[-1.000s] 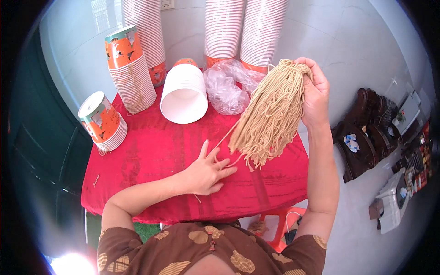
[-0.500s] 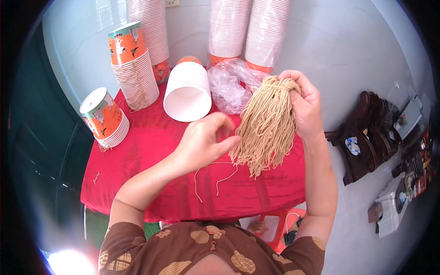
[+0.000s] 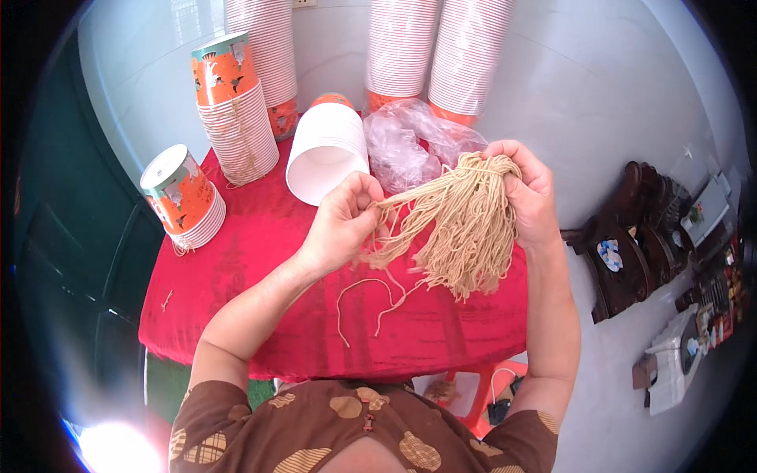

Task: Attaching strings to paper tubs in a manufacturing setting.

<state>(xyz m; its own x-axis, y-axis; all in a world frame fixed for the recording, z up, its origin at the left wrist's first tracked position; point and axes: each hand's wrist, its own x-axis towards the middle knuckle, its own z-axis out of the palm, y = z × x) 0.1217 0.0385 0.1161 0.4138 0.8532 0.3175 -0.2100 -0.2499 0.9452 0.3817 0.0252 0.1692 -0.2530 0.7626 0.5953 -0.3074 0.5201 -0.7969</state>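
Observation:
A thick bundle of tan string [image 3: 467, 229] hangs from my right hand [image 3: 527, 189], whose fingers are closed around its gathered top. My left hand [image 3: 345, 219] pinches some strands of the same bundle and holds them stretched out to the left. A loose piece of string [image 3: 341, 311] lies curled on the red cloth below the hands. Just behind my left hand, a stack of white paper buckets [image 3: 325, 154] lies on its side with its mouth toward me.
Red cloth [image 3: 260, 315] covers the table. At left stand a short orange bucket stack [image 3: 183, 201] and a taller one [image 3: 233, 110]. Tall wrapped stacks [image 3: 469, 59] and crumpled clear plastic [image 3: 402, 142] are at the back. Dark wooden furniture [image 3: 639, 236] stands right, a red stool [image 3: 481, 402] below.
My left hand has closed on strands and drawn them left, fanning them away from the bundle. My right hand still holds the top, slightly lower in the picture.

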